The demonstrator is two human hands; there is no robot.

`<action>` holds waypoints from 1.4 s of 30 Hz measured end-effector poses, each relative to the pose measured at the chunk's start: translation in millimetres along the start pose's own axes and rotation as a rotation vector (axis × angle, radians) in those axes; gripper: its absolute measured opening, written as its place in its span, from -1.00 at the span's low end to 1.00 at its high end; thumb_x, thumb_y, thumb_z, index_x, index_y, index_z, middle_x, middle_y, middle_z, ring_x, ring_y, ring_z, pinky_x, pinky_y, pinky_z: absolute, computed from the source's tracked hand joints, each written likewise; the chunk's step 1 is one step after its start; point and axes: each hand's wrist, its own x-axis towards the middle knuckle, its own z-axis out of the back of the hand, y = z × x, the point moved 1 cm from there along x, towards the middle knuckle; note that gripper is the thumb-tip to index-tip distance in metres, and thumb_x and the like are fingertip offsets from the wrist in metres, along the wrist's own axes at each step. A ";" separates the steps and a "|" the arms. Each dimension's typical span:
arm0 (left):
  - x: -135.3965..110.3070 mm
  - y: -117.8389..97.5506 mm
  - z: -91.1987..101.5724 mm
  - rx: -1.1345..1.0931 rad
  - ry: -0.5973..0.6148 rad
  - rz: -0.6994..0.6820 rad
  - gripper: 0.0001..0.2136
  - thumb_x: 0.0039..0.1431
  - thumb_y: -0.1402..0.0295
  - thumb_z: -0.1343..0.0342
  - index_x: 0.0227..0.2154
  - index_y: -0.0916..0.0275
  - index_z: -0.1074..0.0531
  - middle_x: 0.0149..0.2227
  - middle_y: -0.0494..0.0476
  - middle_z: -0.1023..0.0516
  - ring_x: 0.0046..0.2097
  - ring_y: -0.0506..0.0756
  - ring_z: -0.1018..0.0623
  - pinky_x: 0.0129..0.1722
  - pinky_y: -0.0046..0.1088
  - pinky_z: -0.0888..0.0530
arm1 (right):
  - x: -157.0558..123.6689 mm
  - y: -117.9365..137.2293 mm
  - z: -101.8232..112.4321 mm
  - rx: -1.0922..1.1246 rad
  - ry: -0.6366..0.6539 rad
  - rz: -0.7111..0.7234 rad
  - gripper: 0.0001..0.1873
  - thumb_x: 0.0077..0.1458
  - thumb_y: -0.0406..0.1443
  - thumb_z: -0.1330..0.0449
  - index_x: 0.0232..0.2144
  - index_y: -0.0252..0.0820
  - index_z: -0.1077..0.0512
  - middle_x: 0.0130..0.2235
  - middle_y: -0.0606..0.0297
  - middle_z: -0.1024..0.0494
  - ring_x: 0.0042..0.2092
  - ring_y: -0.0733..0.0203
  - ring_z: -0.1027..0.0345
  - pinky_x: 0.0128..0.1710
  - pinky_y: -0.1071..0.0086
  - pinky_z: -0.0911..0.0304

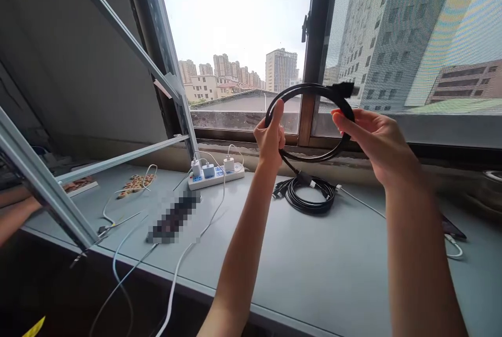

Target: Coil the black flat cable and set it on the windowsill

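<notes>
A black cable (314, 90), wound into a loop, is held up in front of the window. Its dark plug with a metal tip sticks out at the upper right of the loop. My left hand (271, 135) is closed around the loop's left side, thumb pointing up. On the right side, my right hand (371, 135) pinches the cable between thumb and fingers. Below the loop, a coil of thin black cables (309, 203) with several plugs lies on the grey table (314, 269). The held cable hangs down to a small black connector beside that coil.
A white power strip (215, 176) with several chargers stands by the wall. Left of it are a pixelated dark device (174, 216), white cables and a patterned item (135, 185). A metal frame (125, 156) crosses the left side. Another person's arm (19, 216) reaches in behind it.
</notes>
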 end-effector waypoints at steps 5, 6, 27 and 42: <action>-8.3 -15.5 -6.5 -0.057 0.110 0.024 -0.39 -0.10 -0.06 -0.19 -0.83 0.23 0.04 -0.83 -0.15 0.09 -0.78 -0.18 -0.02 -0.80 -0.54 0.04 | -2.8 5.5 -1.8 0.147 -0.010 0.065 -0.77 -0.16 -0.10 -0.35 -0.54 -0.13 -0.51 -0.53 0.44 -0.37 -0.44 0.44 -0.21 -0.42 0.47 -0.13; -10.2 -17.3 -7.9 -0.063 0.127 0.028 -0.39 -0.10 -0.07 -0.18 -0.83 0.23 0.04 -0.83 -0.15 0.10 -0.78 -0.18 -0.02 -0.80 -0.53 0.05 | -4.1 7.6 -2.5 0.144 -0.009 0.089 -0.76 -0.14 -0.09 -0.33 -0.55 -0.14 -0.50 -0.54 0.44 -0.37 -0.47 0.45 -0.21 -0.45 0.48 -0.13; -35.3 -28.6 -34.1 0.092 0.120 0.093 -0.66 -0.06 0.32 -0.27 -0.72 0.32 -0.23 -0.74 -0.17 -0.12 -0.67 -0.22 -0.20 -0.73 -0.72 0.00 | -4.0 11.6 3.9 0.028 -0.268 0.198 -0.76 -0.14 -0.22 -0.33 -0.33 -0.12 -0.54 -0.47 0.35 -0.43 -0.65 0.47 -0.16 -0.75 0.50 -0.20; -5.4 -23.9 -1.7 0.183 0.191 -0.071 -0.46 -0.03 -0.02 -0.18 -0.78 0.21 -0.03 -0.84 -0.16 0.04 -0.78 -0.17 0.01 -0.79 -0.50 0.12 | -8.4 17.9 3.5 -0.005 -0.064 0.251 -0.73 0.07 -0.10 -0.16 -0.16 0.04 -0.46 -0.26 0.35 -0.46 -0.55 0.38 -0.37 -0.65 0.44 -0.33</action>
